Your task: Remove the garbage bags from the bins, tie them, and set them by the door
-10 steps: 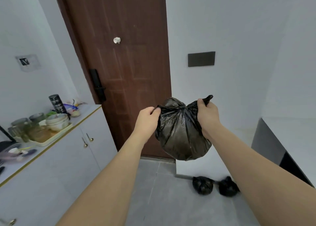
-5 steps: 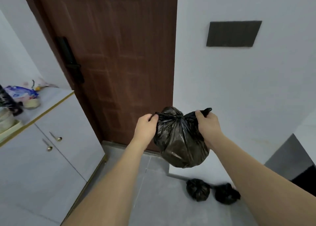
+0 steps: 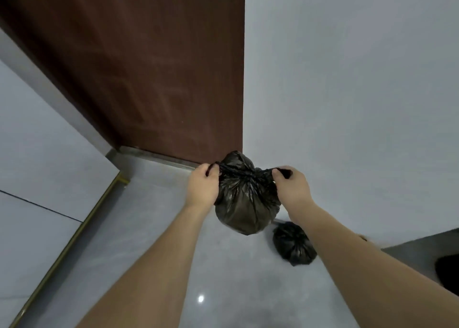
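A full black garbage bag [image 3: 244, 203] hangs in the air in front of the brown door [image 3: 154, 74], its top gathered into a knot. My left hand [image 3: 202, 186] pinches the left end of the tied top and my right hand [image 3: 291, 187] pinches the right end. A second tied black bag [image 3: 293, 247] lies on the grey floor below and to the right, against the white wall. My right forearm hides whatever lies beyond that bag.
A white cabinet [image 3: 37, 178] with a gold bottom trim stands along the left. The door's metal threshold [image 3: 159, 157] runs across the floor. A dark grey unit [image 3: 427, 253] sits at the right edge. Grey floor tiles [image 3: 154, 228] lie between them.
My view has tilted down and closer to the floor by the door. The bag and both hands have come lower, still held the same way. The countertop items have left the view.
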A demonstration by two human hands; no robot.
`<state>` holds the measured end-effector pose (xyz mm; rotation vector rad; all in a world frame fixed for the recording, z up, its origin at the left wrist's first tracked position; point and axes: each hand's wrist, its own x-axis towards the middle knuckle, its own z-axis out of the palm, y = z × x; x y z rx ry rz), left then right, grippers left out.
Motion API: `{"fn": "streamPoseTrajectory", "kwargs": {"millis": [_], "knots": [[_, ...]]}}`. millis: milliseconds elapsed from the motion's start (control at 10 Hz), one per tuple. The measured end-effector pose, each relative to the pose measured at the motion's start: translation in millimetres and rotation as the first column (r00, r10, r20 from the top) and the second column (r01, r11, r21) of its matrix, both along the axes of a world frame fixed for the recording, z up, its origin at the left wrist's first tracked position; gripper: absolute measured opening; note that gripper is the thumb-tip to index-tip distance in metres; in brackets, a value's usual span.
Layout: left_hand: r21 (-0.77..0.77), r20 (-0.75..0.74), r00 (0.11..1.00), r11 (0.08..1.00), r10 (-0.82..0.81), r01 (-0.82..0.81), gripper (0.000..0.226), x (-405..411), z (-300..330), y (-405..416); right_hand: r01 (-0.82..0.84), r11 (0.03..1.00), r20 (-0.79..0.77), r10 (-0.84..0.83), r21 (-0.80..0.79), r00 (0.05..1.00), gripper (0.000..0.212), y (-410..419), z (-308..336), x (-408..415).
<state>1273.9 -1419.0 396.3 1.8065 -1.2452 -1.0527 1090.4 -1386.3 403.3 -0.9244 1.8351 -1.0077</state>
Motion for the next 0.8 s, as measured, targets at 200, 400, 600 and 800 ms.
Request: {"fn": "streamPoseTrajectory", "kwargs": {"millis": [200,400,600,800], "knots": [[0.078,0.009,0.998,0.995,0.059,-0.060,0.032,-23.7,-253.7,-7.6,-0.010,0.998,-0.006,0.011,0.061,1.000,0.017,-21.6,-253.9,-20.4],[0.112,0.023,0.997,0.990,0.078,-0.080,0.033,-39.1,-427.9,-22.7,-0.030,0.996,-0.012,0.031,0.084,0.999,0.024,-46.2,-425.6,-36.6],[0.145,0.116,0.993,0.989,0.008,-0.025,0.033,-56.4,-509.8,-31.4,-0.005,0.995,-0.048,0.009,0.096,0.999,0.024,-65.1,-502.2,-48.5],[0.111,0.316,0.947,0.993,-0.062,0.028,0.017,-67.2,-511.2,-18.9,0.008,0.995,-0.031,-0.005,0.101,1.000,0.019,-62.2,-503.9,-56.3]]}}
